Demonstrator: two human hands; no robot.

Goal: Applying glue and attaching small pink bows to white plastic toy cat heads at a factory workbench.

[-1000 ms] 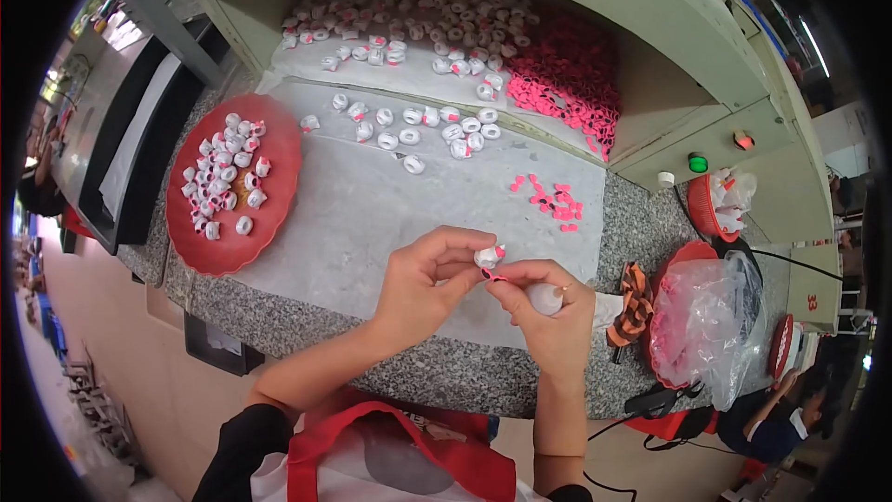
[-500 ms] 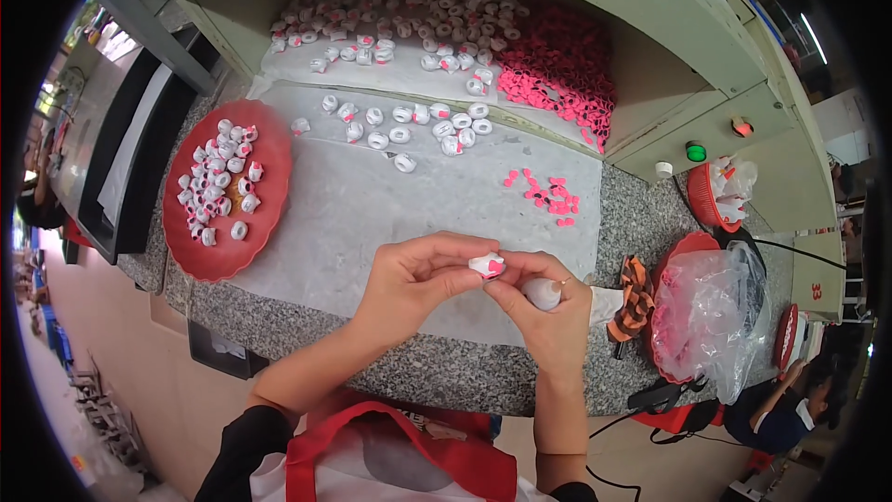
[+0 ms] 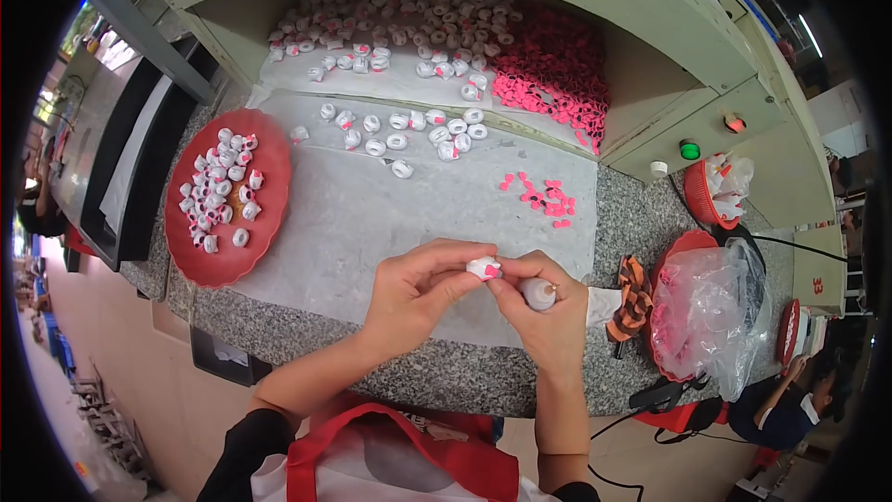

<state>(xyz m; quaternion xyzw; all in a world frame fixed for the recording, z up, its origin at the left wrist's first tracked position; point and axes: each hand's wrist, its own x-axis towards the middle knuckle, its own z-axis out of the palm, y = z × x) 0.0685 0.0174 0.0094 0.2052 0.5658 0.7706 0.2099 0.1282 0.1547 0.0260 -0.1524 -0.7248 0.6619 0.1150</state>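
Observation:
My left hand point(image 3: 409, 296) pinches a small white rounded piece with a pink patch point(image 3: 482, 268) between thumb and fingertips, above the near part of the white paper sheet point(image 3: 400, 214). Against the right side of that piece press the thumb and index finger of my right hand point(image 3: 550, 330). A small whitish bottle with a narrow tip point(image 3: 538, 294) is tucked in the curl of my right hand. Beyond my hands, to the right, lie loose pink bits point(image 3: 544, 197). Several similar white pieces point(image 3: 437, 133) stand along the sheet's far side.
On the left rests a red scalloped plate point(image 3: 269, 195) holding several finished-looking pieces. A shelf compartment at the back holds a pile of white pieces point(image 3: 400, 5) and a heap of pink bits point(image 3: 557, 84). To the right are a patterned scrunchie point(image 3: 631, 299), plastic bags point(image 3: 711, 307) and a red basket point(image 3: 699, 193).
Both hands stay together around the white piece, which has turned slightly. The bottle in my right hand has tilted a little. The whole view has shifted slightly.

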